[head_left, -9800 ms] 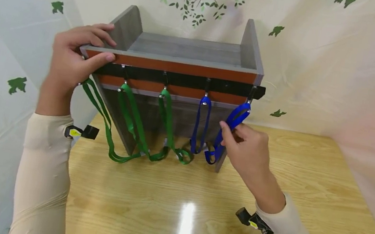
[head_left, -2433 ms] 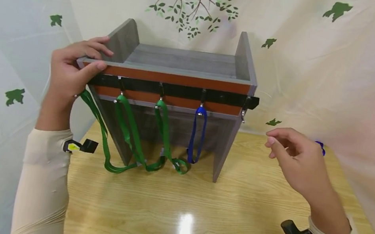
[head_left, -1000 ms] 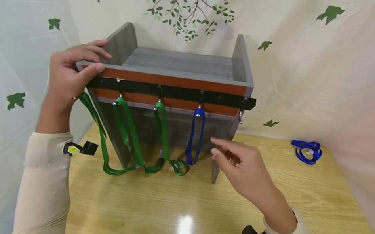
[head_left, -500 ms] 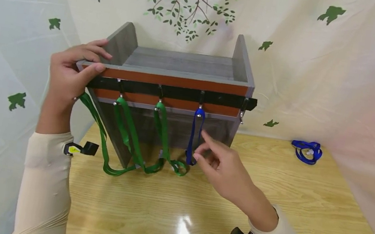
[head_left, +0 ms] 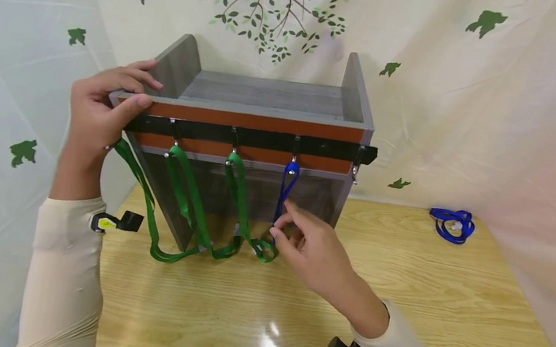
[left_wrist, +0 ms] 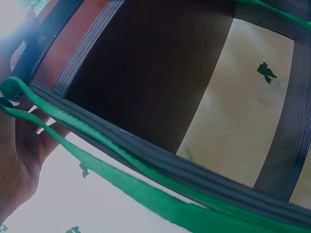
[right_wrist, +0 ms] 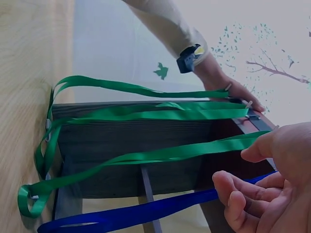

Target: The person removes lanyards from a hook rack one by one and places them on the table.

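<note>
My left hand grips the grey shelf unit at its upper left corner, thumb on the front; part of this hand shows in the left wrist view. A blue lanyard hangs from a hook, its loop narrowed where the fingertips of my right hand touch it. In the right wrist view the blue strap passes behind the fingers of my right hand, with thumb and fingertips apart. Green lanyards hang to the left, their lower ends on the table.
Another blue lanyard lies coiled on the wooden table to the right. The black hook rail crosses the shelf's front, and its rightmost hook holds nothing. A leaf-patterned cloth hangs behind.
The outer right blue lanyard has left its hook and lies on the table at the right. My right hand has moved left to the other blue lanyard, whose loop has narrowed. My left hand keeps its place.
</note>
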Demonstrator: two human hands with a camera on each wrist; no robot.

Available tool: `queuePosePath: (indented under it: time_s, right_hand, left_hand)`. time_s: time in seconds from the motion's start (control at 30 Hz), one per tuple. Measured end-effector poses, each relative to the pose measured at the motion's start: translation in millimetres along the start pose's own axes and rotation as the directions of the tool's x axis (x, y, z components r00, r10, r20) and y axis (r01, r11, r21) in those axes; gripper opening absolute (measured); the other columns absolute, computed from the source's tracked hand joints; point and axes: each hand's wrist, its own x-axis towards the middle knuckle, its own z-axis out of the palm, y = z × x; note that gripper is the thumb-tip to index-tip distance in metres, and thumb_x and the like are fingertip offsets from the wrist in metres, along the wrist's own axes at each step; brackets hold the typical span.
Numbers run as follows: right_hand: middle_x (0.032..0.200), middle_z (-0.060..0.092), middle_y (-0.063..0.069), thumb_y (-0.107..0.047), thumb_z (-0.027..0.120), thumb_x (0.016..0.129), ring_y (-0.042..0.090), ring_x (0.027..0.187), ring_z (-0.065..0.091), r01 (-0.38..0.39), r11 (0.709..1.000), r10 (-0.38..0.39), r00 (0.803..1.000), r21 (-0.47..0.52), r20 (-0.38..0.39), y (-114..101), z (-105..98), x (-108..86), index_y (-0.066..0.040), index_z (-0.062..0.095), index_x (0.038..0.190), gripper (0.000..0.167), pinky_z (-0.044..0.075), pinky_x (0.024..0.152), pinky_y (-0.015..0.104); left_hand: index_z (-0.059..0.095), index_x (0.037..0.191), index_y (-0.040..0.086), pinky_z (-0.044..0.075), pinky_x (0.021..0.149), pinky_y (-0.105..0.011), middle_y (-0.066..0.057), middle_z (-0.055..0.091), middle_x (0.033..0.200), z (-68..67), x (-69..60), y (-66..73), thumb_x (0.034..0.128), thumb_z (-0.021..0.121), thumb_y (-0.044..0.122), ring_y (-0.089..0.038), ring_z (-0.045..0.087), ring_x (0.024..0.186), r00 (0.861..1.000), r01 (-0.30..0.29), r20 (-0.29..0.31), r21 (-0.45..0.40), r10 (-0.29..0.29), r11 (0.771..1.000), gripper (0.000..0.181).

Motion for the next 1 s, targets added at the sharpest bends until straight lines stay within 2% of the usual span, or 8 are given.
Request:
queuePosePath:
  time_s: [0.23, 0.33, 0.43, 0.57, 0.67, 0.77, 0.87, 1.0]
  right_hand:
    - [0.109, 0.078, 0.004, -0.019, 0.068, 0.104, 0.003, 0.069, 0.058, 0.017, 0.999, -0.015, 0.999, 0.051, -0.032, -1.1, 6.3, 7.6, 0.011, 0.056, 0.144, 0.052, 0.053, 0.059, 0.02]
    - [0.11, 0.078, 0.005, -0.019, 0.067, 0.104, 0.005, 0.067, 0.055, -0.043, 0.989, 0.041, 0.999, 0.144, 0.013, -1.9, 7.5, 9.8, 0.009, 0.057, 0.144, 0.05, 0.049, 0.058, 0.02]
    - [0.116, 0.076, 0.005, -0.02, 0.066, 0.105, 0.006, 0.066, 0.051, -0.121, 0.962, 0.102, 0.991, 0.245, 0.086, -3.0, 7.3, 10.2, 0.003, 0.064, 0.138, 0.04, 0.045, 0.059, 0.02]
    - [0.117, 0.074, 0.009, -0.019, 0.062, 0.107, 0.009, 0.063, 0.053, -0.196, 0.9, 0.131, 0.974, 0.391, 0.187, -3.8, 6.3, 8.6, 0.002, 0.056, 0.145, 0.044, 0.047, 0.058, 0.022]
    - [0.112, 0.073, 0.014, -0.014, 0.057, 0.108, 0.009, 0.06, 0.055, -0.246, 0.825, 0.128, 0.958, 0.509, 0.255, -5.3, 5.3, 6.5, 0.003, 0.029, 0.163, 0.064, 0.05, 0.055, 0.024]
    - [0.106, 0.073, 0.012, -0.01, 0.054, 0.109, 0.008, 0.059, 0.056, -0.271, 0.749, 0.111, 0.951, 0.604, 0.289, -6.4, 5.3, 5.7, -0.001, 0.01, 0.168, 0.075, 0.049, 0.053, 0.022]
    - [0.099, 0.073, 0.006, -0.007, 0.052, 0.108, 0.008, 0.057, 0.055, -0.255, 0.679, 0.067, 0.955, 0.688, 0.288, -6.4, 6.2, 6.2, -0.005, 0.008, 0.169, 0.075, 0.044, 0.049, 0.02]
    - [0.095, 0.072, -0.001, -0.002, 0.047, 0.109, 0.009, 0.054, 0.052, -0.173, 0.627, -0.022, 0.971, 0.759, 0.239, -5.3, 7.9, 7.7, -0.007, 0.015, 0.168, 0.068, 0.037, 0.044, 0.022]
  left_hand:
    - [0.067, 0.082, -0.022, 0.051, 0.118, -0.037, 0.0, 0.082, 0.095, -0.2, 2.7, 1.5, 0.0871, 0.086, 0.021, -0.026, 0.071, 0.125, 1.0, -0.012, -0.012, -0.049, 0.011, 0.999, 0.047]
    - [0.066, 0.081, -0.022, 0.051, 0.119, -0.038, -0.001, 0.082, 0.094, -0.9, 2.1, 2.2, 0.0869, 0.086, 0.019, -0.026, 0.072, 0.124, 1.0, -0.012, -0.017, -0.064, 0.011, 0.998, 0.045]
    - [0.066, 0.08, -0.022, 0.051, 0.119, -0.038, -0.001, 0.082, 0.093, -1.0, 1.2, 2.6, 0.0864, 0.086, 0.018, -0.026, 0.073, 0.123, 1.0, -0.014, -0.02, -0.073, 0.013, 0.997, 0.045]
    - [0.067, 0.08, -0.022, 0.05, 0.119, -0.039, -0.002, 0.082, 0.093, 0.2, 1.5, 2.2, 0.0861, 0.087, 0.018, -0.026, 0.073, 0.121, 1.0, -0.016, -0.018, -0.074, 0.015, 0.997, 0.046]
    - [0.067, 0.081, -0.022, 0.05, 0.12, -0.039, -0.001, 0.083, 0.093, 1.2, 1.9, 1.7, 0.0864, 0.087, 0.02, -0.026, 0.073, 0.122, 1.0, -0.014, -0.014, -0.069, 0.013, 0.998, 0.047]
    - [0.067, 0.081, -0.022, 0.05, 0.12, -0.038, -0.001, 0.083, 0.094, 1.8, 2.2, 1.1, 0.0867, 0.087, 0.02, -0.026, 0.072, 0.122, 1.0, -0.012, -0.011, -0.064, 0.012, 0.998, 0.047]
    - [0.067, 0.081, -0.022, 0.049, 0.12, -0.039, 0.0, 0.082, 0.094, 1.9, 2.1, 0.3, 0.087, 0.086, 0.02, -0.026, 0.072, 0.123, 1.0, -0.013, -0.009, -0.062, 0.012, 0.998, 0.046]
    - [0.067, 0.081, -0.021, 0.049, 0.121, -0.039, -0.001, 0.082, 0.094, 2.2, 2.2, -0.8, 0.0869, 0.086, 0.019, -0.026, 0.073, 0.122, 1.0, -0.013, -0.009, -0.069, 0.013, 0.998, 0.046]
